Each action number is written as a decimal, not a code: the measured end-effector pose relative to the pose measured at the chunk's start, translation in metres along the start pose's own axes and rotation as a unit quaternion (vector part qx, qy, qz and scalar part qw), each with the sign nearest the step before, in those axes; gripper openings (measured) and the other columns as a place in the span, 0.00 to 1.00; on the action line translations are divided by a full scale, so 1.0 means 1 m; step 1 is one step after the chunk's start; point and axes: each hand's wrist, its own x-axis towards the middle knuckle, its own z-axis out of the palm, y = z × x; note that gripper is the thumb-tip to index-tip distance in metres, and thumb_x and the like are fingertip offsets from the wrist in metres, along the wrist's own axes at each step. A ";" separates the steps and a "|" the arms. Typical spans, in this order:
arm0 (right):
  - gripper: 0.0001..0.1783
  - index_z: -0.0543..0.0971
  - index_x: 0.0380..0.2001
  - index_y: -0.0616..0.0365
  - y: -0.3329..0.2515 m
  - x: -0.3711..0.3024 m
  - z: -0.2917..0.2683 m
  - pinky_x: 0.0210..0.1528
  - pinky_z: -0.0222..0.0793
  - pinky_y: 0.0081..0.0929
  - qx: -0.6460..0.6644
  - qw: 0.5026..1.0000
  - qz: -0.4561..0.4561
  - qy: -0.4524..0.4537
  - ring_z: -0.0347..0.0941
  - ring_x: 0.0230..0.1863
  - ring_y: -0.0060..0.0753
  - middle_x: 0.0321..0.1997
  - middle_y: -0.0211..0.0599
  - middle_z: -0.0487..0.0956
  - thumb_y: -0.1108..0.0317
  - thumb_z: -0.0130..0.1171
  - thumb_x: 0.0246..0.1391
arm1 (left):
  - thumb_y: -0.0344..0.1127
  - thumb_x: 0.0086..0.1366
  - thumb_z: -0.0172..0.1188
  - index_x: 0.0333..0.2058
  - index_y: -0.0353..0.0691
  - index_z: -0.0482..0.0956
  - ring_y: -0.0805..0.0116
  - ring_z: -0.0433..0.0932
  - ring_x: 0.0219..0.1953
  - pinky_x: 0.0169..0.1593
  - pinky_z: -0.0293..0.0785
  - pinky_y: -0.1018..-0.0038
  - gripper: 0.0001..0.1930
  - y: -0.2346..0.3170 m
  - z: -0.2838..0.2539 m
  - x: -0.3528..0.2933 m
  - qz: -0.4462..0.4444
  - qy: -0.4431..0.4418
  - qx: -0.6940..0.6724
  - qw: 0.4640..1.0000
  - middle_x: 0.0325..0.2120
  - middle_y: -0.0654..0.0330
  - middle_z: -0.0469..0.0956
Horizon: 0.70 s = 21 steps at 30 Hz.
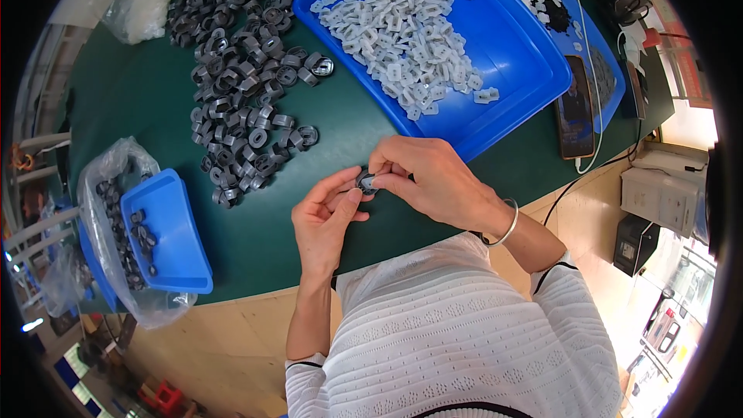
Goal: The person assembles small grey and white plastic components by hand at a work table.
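Note:
Over the near part of the green table my two hands meet around one small dark grey oval plastic part (361, 176). My left hand (321, 220) pinches it between thumb and fingers. From the right, my right hand (433, 182) closes its thumb and forefinger on a small whitish piece (370, 183) at the part's face. Fingers cover most of both pieces, so how far they fit together cannot be seen. A heap of similar dark grey oval rings (248, 101) spreads beyond my left hand. Many pale translucent plastic pieces (410, 39) lie in the large blue tray (511, 101) ahead.
At left, a small blue tray (190, 232) holds a few dark parts beside a plastic bag (128, 162). A phone (576, 112) with a white cable lies over the right-hand blue tray (607, 70). Another plastic bag (147, 8) sits at far left. The table's near edge borders my body.

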 end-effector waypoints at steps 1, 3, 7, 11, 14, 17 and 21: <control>0.08 0.74 0.31 0.60 -0.001 0.001 -0.001 0.28 0.68 0.26 0.001 1.000 0.000 0.001 0.73 0.25 0.32 0.26 0.38 0.75 0.76 0.64 0.50 | 0.25 0.64 0.59 0.49 0.30 0.74 0.67 0.82 0.37 0.34 0.81 0.80 0.15 0.001 0.000 -0.001 0.007 0.003 -0.005 1.000 0.39 0.54 0.81; 0.11 0.71 0.32 0.59 -0.004 0.003 -0.004 0.28 0.68 0.28 -0.010 1.000 0.005 -0.023 0.73 0.25 0.35 0.24 0.38 0.75 0.75 0.64 0.50 | 0.25 0.64 0.60 0.48 0.30 0.74 0.67 0.82 0.38 0.34 0.81 0.80 0.14 0.000 -0.002 -0.001 0.000 0.002 -0.016 1.000 0.40 0.54 0.80; 0.11 0.66 0.33 0.60 -0.005 0.006 -0.008 0.28 0.68 0.35 0.015 0.998 0.013 -0.060 0.75 0.28 0.48 0.25 0.45 0.76 0.75 0.60 0.52 | 0.25 0.64 0.60 0.46 0.29 0.74 0.68 0.82 0.39 0.37 0.80 0.79 0.13 0.000 -0.001 -0.002 -0.010 0.003 -0.035 0.999 0.39 0.55 0.79; 0.12 0.66 0.33 0.60 -0.001 0.010 -0.003 0.28 0.69 0.35 0.049 0.997 0.016 -0.059 0.76 0.28 0.48 0.25 0.46 0.76 0.75 0.60 0.52 | 0.24 0.64 0.60 0.47 0.29 0.74 0.69 0.81 0.40 0.41 0.79 0.79 0.13 -0.007 0.001 -0.003 0.024 0.001 -0.044 0.999 0.39 0.55 0.80; 0.12 0.67 0.33 0.60 0.004 0.010 0.002 0.30 0.69 0.35 0.062 0.997 0.023 -0.050 0.76 0.29 0.44 0.26 0.44 0.76 0.75 0.61 0.52 | 0.21 0.63 0.60 0.47 0.30 0.74 0.71 0.80 0.40 0.45 0.77 0.79 0.13 -0.009 0.008 -0.005 0.064 0.024 -0.028 0.997 0.39 0.55 0.80; 0.11 0.70 0.35 0.61 0.010 0.012 0.009 0.32 0.70 0.32 0.081 0.996 0.023 -0.011 0.75 0.32 0.37 0.31 0.41 0.76 0.74 0.62 0.52 | 0.23 0.63 0.60 0.47 0.29 0.74 0.69 0.80 0.39 0.48 0.76 0.75 0.13 -0.010 0.009 -0.003 0.080 0.047 -0.010 0.996 0.38 0.54 0.81; 0.11 0.75 0.40 0.62 0.015 0.010 0.022 0.36 0.72 0.24 0.155 0.985 0.038 0.057 0.74 0.35 0.26 0.36 0.36 0.75 0.74 0.62 0.53 | 0.20 0.62 0.59 0.46 0.30 0.74 0.71 0.80 0.41 0.49 0.75 0.77 0.13 -0.008 0.013 -0.002 0.095 0.070 -0.042 0.992 0.39 0.54 0.80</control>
